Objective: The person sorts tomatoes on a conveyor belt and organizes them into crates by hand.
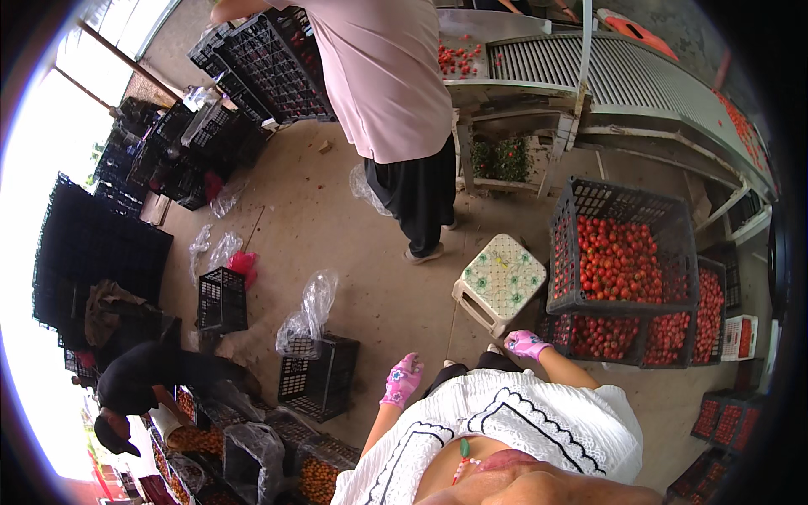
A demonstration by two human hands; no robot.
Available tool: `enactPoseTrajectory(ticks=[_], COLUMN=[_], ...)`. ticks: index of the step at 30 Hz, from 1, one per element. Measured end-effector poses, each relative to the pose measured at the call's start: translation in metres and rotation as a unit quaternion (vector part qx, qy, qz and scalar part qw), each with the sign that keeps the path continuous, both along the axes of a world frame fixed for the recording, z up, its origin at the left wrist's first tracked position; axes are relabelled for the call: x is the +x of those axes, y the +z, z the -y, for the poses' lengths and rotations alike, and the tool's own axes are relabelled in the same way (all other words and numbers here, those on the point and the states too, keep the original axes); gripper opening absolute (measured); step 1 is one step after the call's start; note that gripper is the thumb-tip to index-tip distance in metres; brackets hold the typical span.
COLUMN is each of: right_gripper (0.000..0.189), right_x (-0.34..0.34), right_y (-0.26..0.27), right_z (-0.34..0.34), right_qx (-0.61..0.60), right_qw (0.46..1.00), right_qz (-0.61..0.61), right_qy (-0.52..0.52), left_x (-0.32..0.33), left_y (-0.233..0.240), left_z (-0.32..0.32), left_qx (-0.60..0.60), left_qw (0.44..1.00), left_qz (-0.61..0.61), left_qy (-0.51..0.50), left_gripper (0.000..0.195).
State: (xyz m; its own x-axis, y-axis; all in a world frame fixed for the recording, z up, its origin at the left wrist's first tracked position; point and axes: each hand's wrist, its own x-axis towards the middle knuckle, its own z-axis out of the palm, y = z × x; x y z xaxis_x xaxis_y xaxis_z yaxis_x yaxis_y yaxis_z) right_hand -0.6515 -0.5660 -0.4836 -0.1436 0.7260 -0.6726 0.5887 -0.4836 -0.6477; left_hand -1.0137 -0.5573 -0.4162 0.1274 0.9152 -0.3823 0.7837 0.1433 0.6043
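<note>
My left hand (402, 381), in a pink flowered glove, hangs beside my body with its fingers loosely bent and nothing visible in it. On the other side my right hand (526, 345), gloved alike, is just off the near corner of a plastic stool (503, 278) with a green flower pattern. Its fingers curl inward, and their inner side is hidden. Right of the stool, a black plastic crate (622, 303) of small red tomatoes (615, 259) rests on other filled crates (669, 338). An upright black crate (319, 382) with a clear plastic bag (309, 309) stands left of my left hand.
A person in a pink top (391, 82) stands ahead beside a roller conveyor (555, 63) carrying tomatoes. At lower left another person (158, 372) bends over crates. Stacked black crates (95, 246) line the left side. Loose plastic bags (224, 249) lie on the floor.
</note>
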Motion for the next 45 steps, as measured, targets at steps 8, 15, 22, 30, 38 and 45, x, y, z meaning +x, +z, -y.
enactPoseTrajectory(ticks=[8, 15, 22, 30, 38, 45], right_gripper=[0.021, 0.021, 0.022, 0.026, 0.026, 0.027], right_x=[0.0, 0.004, 0.017, 0.035, 0.054, 0.056], right_y=[-0.008, -0.018, -0.008, 0.003, -0.003, -0.001], right_z=[0.001, 0.01, 0.01, 0.003, -0.011, -0.015], right_qx=[-0.014, 0.022, 0.009, 0.012, 0.073, 0.079], right_qw=[0.999, 0.999, 1.0, 1.0, 0.997, 0.996], right_qz=[-0.041, -0.033, -0.024, 0.006, -0.007, -0.032], right_qy=[0.017, 0.028, 0.008, 0.027, 0.007, 0.021], left_x=[0.008, 0.017, 0.039, 0.048, 0.071, 0.088], left_y=[0.011, 0.007, 0.017, 0.003, 0.009, 0.016], left_z=[0.01, 0.014, 0.009, 0.001, -0.021, -0.021], left_qx=[0.001, -0.01, -0.012, 0.016, -0.017, 0.013], left_qw=[1.0, 1.0, 0.998, 0.999, 0.998, 0.998], left_qz=[-0.002, -0.012, -0.038, -0.023, -0.039, -0.039], left_qy=[0.002, -0.015, -0.041, -0.046, -0.048, -0.04], left_gripper=[0.034, 0.033, 0.034, 0.034, 0.035, 0.032])
